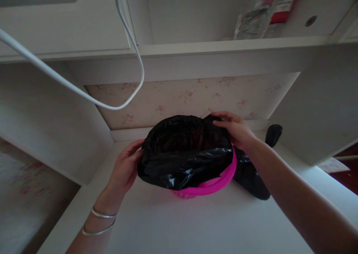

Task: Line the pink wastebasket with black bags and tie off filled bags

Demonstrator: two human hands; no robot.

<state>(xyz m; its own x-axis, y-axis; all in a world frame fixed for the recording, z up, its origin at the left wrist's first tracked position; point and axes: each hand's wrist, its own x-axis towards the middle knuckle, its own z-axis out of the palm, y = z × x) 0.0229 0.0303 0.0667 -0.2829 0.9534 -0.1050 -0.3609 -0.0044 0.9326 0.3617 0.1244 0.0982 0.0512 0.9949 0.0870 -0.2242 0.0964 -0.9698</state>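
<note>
A pink waste bin [215, 183] stands on a white surface under a desk. A black plastic bag [184, 153] is spread over the bin's mouth and hangs down its front. My left hand [125, 166] grips the bag's left edge, fingers curled on the plastic. My right hand [235, 129] pinches the bag's far right rim, above the bin's edge. Two thin bangles ring my left wrist.
A second black bag or bundle [257, 172] lies right of the bin. A white cable [84, 94] loops down from the upper left. A white shelf [223, 45] above carries packets [260, 15]. White panels close in both sides; floral wallpaper [181, 97] lies behind.
</note>
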